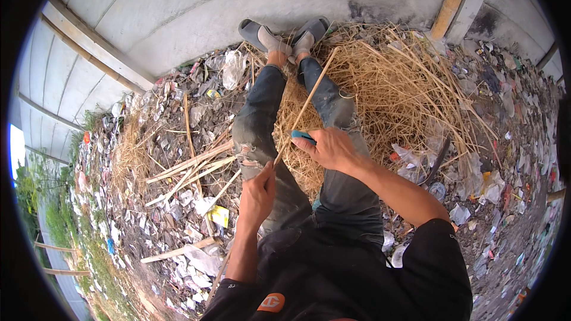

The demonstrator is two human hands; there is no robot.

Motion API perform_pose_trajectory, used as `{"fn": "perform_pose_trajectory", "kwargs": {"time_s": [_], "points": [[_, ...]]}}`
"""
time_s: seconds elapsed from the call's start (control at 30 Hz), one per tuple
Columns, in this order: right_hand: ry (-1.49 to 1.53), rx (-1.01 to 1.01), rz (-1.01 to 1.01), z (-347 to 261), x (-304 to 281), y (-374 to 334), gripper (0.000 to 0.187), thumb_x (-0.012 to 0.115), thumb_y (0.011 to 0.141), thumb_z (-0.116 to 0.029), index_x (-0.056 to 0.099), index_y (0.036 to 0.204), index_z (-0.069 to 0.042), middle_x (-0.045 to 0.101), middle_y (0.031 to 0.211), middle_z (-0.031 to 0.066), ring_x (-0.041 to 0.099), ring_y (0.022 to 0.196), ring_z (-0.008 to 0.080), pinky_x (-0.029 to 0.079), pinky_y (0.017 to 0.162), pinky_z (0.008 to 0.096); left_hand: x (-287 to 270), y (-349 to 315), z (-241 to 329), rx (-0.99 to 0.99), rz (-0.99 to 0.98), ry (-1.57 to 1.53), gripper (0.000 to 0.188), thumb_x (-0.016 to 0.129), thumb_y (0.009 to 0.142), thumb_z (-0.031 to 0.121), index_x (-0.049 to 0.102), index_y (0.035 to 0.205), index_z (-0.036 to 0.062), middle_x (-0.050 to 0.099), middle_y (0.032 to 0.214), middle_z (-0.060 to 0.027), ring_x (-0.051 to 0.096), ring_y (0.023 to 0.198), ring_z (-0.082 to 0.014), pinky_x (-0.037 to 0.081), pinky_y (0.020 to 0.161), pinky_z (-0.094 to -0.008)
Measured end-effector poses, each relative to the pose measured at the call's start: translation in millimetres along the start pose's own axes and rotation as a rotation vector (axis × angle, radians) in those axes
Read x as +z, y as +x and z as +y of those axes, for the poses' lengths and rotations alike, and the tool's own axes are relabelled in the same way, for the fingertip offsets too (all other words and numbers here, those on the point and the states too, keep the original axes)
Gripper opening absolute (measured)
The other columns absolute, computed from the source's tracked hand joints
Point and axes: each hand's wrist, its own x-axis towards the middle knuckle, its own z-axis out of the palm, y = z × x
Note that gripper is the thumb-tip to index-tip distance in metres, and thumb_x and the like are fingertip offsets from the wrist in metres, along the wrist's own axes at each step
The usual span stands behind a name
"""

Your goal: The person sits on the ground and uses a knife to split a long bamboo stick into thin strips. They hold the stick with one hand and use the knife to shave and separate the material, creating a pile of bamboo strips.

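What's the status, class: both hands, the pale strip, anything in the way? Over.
Left hand gripping pale strip. Right hand holding small teal object, contact with strip unclear. Possible snags: right leg behind strip, straw heap alongside.

bounded ahead by pale grey slab-panelled wall (196,12) | lined with long tan poles (452,1) | floored in dark litter-strewn earth (511,232) | fringed left by leafy green plants (58,211) | daylit
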Motion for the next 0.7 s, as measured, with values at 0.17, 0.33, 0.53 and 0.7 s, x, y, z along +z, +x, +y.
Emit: {"fn": "perform_pose_trajectory", "kwargs": {"time_s": [0.17,0.33,0.53,0.7], "points": [[-0.036,0.06,0.001,10.9,0.9,7.2,0.075,0.046,0.102,-0.066,0.066,0.072,0.001,0.06,0.056,0.0205,0.062,0.052,0.0379,0.049,0.053,0.0494,5.4,-8.3,-7.2,-0.013,0.003,-0.014,0.029,0.061,0.099,0.008,0.068,0.125,-0.004,0.064,0.075,-0.029,0.071,0.066,-0.0364,0.051,0.062,-0.04],[-0.122,0.565,0.272,193.1,-71.8,49.2,0.083,0.038,0.103,-0.07,0.059,0.06,-0.002,0.052,0.05,0.0113,0.054,0.045,0.0254,0.042,0.044,0.0431,-24.4,-61.7,-24.5,0.0,-0.092,-0.019,0.029,0.064,0.097,0.008,0.07,0.123,-0.0018,0.066,0.072,-0.0242,0.07,0.062,-0.0235,0.052,0.062,-0.0357],[-0.073,0.659,0.415,220.4,-135.0,34.1,0.077,0.038,0.104,-0.069,0.039,0.051,-0.013,0.035,0.047,-0.0002,0.034,0.042,0.014,0.026,0.045,0.0402,-45.9,-60.2,-37.5,-0.202,-0.046,-0.069,0.032,0.06,0.101,0.011,0.067,0.13,-0.0011,0.056,0.063,-0.0055,0.05,0.059,-0.0076,0.042,0.055,-0.0292],[0.089,0.342,0.327,110.5,-90.0,31.6,0.075,0.044,0.103,-0.064,0.052,0.06,-0.004,0.04,0.048,0.0061,0.04,0.044,0.0204,0.033,0.049,0.0421,-19.7,-10.6,-25.0,-0.138,-0.041,-0.18,0.027,0.058,0.104,0.013,0.068,0.125,0.0014,0.042,0.062,0.0009,0.038,0.058,-0.0068,0.033,0.053,-0.0293]]}}
